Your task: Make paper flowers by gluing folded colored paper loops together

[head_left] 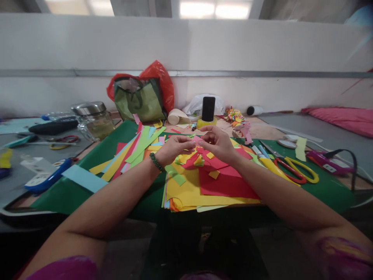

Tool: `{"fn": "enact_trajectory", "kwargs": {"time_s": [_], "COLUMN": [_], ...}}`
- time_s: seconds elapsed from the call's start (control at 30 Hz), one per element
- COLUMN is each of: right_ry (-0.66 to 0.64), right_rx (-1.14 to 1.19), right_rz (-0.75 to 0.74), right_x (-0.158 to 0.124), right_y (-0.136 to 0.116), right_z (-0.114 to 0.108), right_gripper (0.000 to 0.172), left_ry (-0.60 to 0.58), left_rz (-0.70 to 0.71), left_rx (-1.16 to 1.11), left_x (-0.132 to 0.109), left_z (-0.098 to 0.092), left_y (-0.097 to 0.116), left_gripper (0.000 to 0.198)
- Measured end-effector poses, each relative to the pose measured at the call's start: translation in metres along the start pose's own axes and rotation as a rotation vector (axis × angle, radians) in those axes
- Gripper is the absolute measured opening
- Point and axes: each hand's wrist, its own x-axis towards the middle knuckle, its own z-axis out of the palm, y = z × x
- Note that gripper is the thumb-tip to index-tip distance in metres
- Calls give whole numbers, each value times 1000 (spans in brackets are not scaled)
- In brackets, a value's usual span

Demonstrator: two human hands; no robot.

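Both hands meet over a pile of coloured paper in the middle of the green mat (72, 192). My left hand (176, 149), with a beaded bracelet at the wrist, has thumb and fingers pinched together. They close on one side of a small pink paper piece (197, 139). My right hand (218, 144) pinches the same piece from the other side, its fingers curled. Below them lie red paper sheets (227, 182) on yellow paper sheets (180, 190), with small yellow scraps (214, 174) scattered on top. Coloured paper strips (144, 146) fan out left of my left hand.
Right of the pile lie scissors (301, 171) and a yellow cutter (274, 167). A pink glue gun (246, 132), a phone (208, 109) and a paper-bits heap (234, 115) stand behind. A glass jar (97, 124), green bag (138, 99) and blue stapler-like tool (51, 177) are leftward.
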Motion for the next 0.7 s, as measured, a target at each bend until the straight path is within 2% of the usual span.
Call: {"fn": "enact_trajectory", "kwargs": {"time_s": [0.07,0.17,0.23,0.3,0.33,0.43,0.5,0.6,0.7], "right_ry": [-19,-115,-237,-336,-343,-248,-188,-186,-192], "right_rx": [-137,-404,-575,-744,-837,-1148,-1311,-1317,-1278], "right_rz": [-51,-77,19,193,286,559,709,809,836], "right_x": [-2,-16,-35,-59,-71,-106,-122,-135,-131], "right_y": [-13,-41,-54,-57,-54,-35,-21,-3,11], "right_z": [-11,-44,-75,-109,-127,-177,-201,-216,-211], "right_gripper": [32,19,20,21,21,25,28,28,37], "left_ry": [19,44,45,37,32,11,-4,-4,2], "left_rz": [-1,4,6,0,-2,5,2,-20,-27], "left_rx": [5,42,56,50,43,38,60,91,101], "left_x": [0,0,0,-1,-1,-2,-1,-1,-1], "left_z": [0,0,1,1,1,1,2,2,4], "left_y": [1,4,6,7,8,8,7,6,6], "left_gripper": [26,29,32,33,33,34,34,35,36]}}
